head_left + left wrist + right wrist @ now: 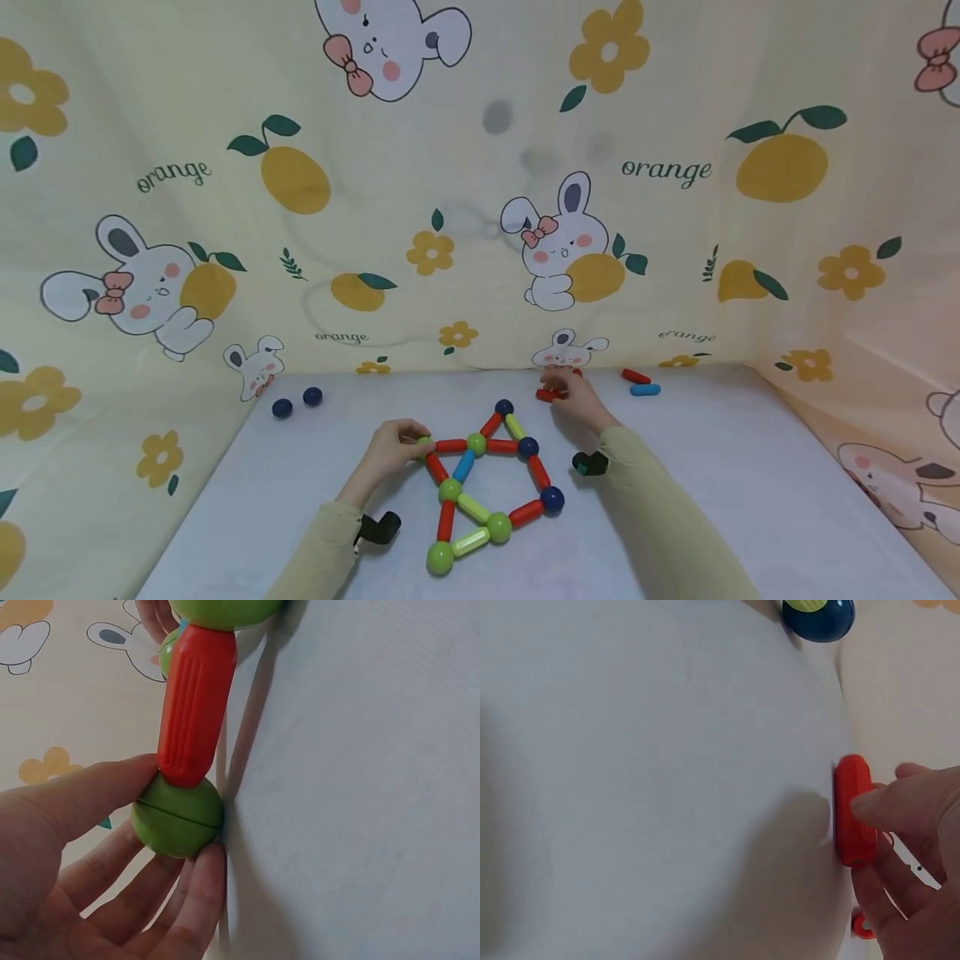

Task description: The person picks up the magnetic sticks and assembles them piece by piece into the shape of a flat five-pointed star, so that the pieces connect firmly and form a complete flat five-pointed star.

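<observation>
On the white table lies a flat frame of rods and balls, with a green ball (450, 490) joining rods near its middle. My left hand (392, 450) holds the green ball (178, 821) at the frame's left corner, thumb on one side and fingers on the other. A red rod (196, 705) runs out of that ball. Farther back, my right hand (579, 402) pinches a loose red rod (855, 814), its thumb on the near face and fingers behind. The frame's topmost dark blue ball (504, 407) is left of this hand.
Beyond the right hand lies another red rod (862, 925), partly hidden. Farther right are a red rod (636, 376) and a blue rod (645, 390). Two dark blue balls (282, 408) rest at the back left. A printed cloth (465, 292) rises behind the table.
</observation>
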A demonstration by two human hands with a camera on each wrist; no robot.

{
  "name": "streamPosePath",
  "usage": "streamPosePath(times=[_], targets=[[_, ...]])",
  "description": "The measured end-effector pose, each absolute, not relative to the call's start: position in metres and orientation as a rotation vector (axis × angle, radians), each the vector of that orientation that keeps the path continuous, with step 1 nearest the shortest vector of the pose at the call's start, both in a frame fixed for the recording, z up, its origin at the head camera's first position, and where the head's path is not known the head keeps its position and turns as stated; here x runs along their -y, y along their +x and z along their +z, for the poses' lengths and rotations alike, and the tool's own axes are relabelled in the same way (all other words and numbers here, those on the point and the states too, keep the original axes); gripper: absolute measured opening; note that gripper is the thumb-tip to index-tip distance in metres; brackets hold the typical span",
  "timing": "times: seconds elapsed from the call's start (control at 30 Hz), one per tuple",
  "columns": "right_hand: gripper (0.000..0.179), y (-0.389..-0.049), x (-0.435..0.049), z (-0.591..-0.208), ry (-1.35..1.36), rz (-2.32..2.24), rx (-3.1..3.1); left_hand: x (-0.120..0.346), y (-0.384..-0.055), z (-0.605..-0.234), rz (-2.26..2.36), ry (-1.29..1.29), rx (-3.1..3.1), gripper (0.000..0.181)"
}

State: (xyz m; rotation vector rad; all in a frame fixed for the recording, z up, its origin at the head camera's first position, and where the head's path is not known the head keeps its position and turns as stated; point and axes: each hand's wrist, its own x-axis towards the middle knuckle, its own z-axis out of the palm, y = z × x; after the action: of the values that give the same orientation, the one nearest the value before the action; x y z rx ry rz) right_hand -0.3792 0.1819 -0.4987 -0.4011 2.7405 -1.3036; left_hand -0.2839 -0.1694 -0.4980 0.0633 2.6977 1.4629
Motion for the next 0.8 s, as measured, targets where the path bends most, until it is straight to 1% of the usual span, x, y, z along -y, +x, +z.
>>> streamPosePath(times=[0.37, 0.8], targets=[[0.033, -0.368, -0.189, -0.5, -0.387, -1.199, -2.732, 0.168, -0.282, -0.497, 1.46, 0.069, -2.693, 0.022], [0.029, -0.32, -0.205, -0.495, -0.551, -1.223, -2.525, 0.167, -0.28, -0.495, 1.445, 0.072, -2.718, 0.023]])
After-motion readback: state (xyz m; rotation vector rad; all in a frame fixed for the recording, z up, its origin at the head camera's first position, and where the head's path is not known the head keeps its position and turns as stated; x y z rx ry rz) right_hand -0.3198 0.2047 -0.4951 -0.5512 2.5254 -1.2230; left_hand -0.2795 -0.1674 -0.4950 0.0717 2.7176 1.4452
